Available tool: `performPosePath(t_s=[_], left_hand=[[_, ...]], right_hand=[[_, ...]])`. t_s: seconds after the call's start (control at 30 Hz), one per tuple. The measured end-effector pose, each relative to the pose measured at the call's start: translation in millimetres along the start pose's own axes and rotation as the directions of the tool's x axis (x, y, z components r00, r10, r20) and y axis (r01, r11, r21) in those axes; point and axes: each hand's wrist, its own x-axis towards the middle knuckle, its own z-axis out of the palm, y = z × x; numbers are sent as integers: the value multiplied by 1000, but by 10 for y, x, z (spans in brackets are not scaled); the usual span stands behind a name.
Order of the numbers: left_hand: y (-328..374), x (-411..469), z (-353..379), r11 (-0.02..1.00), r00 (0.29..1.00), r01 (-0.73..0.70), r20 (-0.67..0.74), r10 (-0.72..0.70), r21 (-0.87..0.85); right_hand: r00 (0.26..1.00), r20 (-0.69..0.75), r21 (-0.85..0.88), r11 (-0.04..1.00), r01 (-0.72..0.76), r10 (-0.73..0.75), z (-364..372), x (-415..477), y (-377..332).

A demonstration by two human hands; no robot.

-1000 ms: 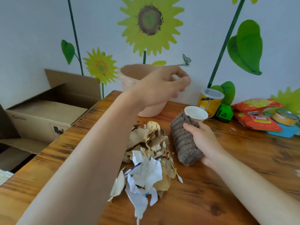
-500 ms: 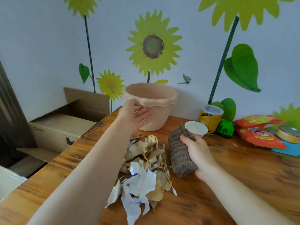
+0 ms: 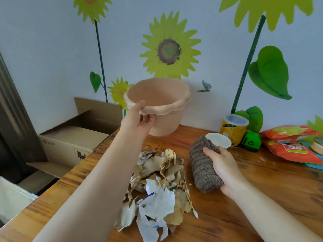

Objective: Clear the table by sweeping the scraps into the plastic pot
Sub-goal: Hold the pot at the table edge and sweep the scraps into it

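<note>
A pale pink plastic pot (image 3: pixel 162 109) with a wavy rim is tilted toward me at the back of the wooden table (image 3: pixel 262 186). My left hand (image 3: pixel 139 119) grips its near rim, thumb over the edge. A heap of torn brown and white paper scraps (image 3: pixel 157 186) lies in the middle of the table, in front of the pot. Right of the heap, my right hand (image 3: pixel 222 168) is closed on a rolled grey-brown cloth (image 3: pixel 201 166) that rests on the table.
A small white cup (image 3: pixel 219 140), a yellow can (image 3: pixel 233 129), a green toy block (image 3: pixel 251 141) and orange snack bags (image 3: pixel 290 145) stand at the back right. An open cardboard box (image 3: pixel 73 137) sits beyond the table's left edge.
My left hand has come off the pot's front side and taken hold of its near rim. The pot now tips toward me. My right hand still holds the cloth beside the scraps.
</note>
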Motion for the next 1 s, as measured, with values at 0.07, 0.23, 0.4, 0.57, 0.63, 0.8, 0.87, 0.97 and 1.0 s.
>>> performPosePath(t_s=[0.07, 0.23, 0.4, 0.57, 0.63, 0.8, 0.87, 0.97, 1.0], left_hand=[[109, -36, 44, 996, 997, -73, 25, 72, 51], [512, -142, -63, 964, 976, -207, 96, 193, 168], [1103, -98, -482, 938, 963, -268, 81, 256, 221], [1429, -50, -1057, 874, 924, -366, 14, 382, 320], [1450, -58, -1233, 851, 918, -367, -4, 397, 377], [1583, -120, -1479, 838, 906, -356, -66, 417, 413], [1633, -166, -1531, 847, 895, -374, -92, 437, 378], [1656, -212, -1572, 848, 885, -398, -96, 455, 349], [1649, -215, -1576, 845, 885, -403, -85, 457, 352]], right_hand=[[1000, 9, 3, 1000, -5, 5, 4, -2, 6], [999, 50, -32, 999, 1, 0, 101, 75, -6], [995, 97, -128, 991, 32, -20, 289, 199, 59], [993, 118, -159, 987, 37, -18, 361, 256, 116], [993, 115, -153, 988, 35, -17, 377, 260, 124], [991, 128, -212, 975, 60, -33, 530, 220, 111], [989, 140, -248, 966, 76, -42, 620, 206, 110], [987, 156, -268, 960, 80, -39, 716, 206, 98], [987, 157, -263, 962, 78, -38, 727, 209, 90]])
